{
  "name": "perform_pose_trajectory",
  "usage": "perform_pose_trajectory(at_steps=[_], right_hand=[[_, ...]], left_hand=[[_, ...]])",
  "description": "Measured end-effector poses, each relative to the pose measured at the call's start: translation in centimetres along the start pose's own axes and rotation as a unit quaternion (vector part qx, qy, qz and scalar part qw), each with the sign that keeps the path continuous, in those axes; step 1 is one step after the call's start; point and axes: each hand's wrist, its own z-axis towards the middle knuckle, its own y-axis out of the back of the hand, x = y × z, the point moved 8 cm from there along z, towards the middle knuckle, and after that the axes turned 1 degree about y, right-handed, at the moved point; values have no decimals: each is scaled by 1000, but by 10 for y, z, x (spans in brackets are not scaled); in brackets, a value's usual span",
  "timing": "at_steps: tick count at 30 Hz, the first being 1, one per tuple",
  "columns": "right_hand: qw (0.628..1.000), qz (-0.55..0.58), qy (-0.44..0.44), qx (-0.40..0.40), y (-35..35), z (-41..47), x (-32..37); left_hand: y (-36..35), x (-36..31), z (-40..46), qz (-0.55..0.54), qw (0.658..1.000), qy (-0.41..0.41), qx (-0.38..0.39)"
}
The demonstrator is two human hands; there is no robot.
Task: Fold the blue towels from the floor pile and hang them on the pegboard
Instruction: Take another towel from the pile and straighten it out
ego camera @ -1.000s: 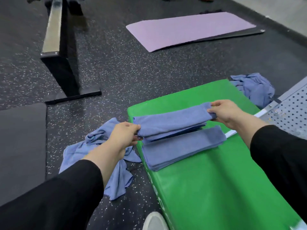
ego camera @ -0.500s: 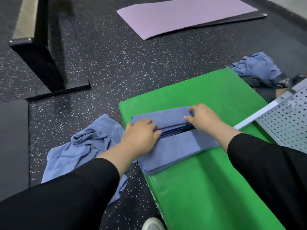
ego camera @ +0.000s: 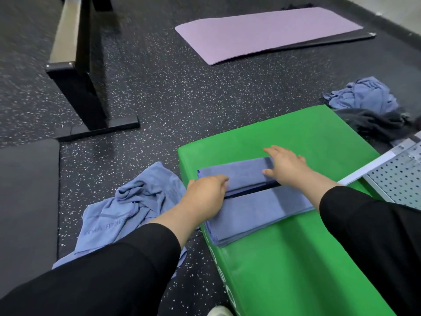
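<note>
A padded green surface (ego camera: 296,258) with a smooth, slightly shiny cover lies on the floor, and two folded blue towels sit on its left part. The nearer folded towel (ego camera: 262,213) is a flat, layered rectangle of soft matte cloth. Just beyond it, touching along its far edge, lies the second folded towel (ego camera: 237,173), a narrower strip. The left hand (ego camera: 206,193) rests on the left ends of both, fingers loosely bent, pressing down. The right hand (ego camera: 284,164) lies flat on the strip's right end, fingers spread. Left of the surface a crumpled blue towel (ego camera: 127,208) sprawls on the speckled black rubber floor (ego camera: 182,94). At right sits a perforated grey metal pegboard (ego camera: 396,179). Further right, more rumpled blue towels (ego camera: 364,94) lie heaped beside dark cloth (ego camera: 373,124). Far off lies a flat lilac mat (ego camera: 262,30).
</note>
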Motion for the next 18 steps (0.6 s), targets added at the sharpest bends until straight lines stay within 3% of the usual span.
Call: perform_pose_trajectory(at_steps=[4, 8, 12, 18], right_hand=[[997, -31, 37, 54, -3, 11, 2], [988, -56, 93, 106, -6, 22, 7], [980, -33, 103, 168, -13, 29, 10], [975, -13, 125, 182, -20, 35, 13]], left_hand=[[28, 21, 17, -38, 992, 28, -119], [14, 45, 41, -15, 997, 78, -14], [-11, 48, 54, -17, 992, 74, 101], [-18, 52, 50, -63, 992, 71, 84]])
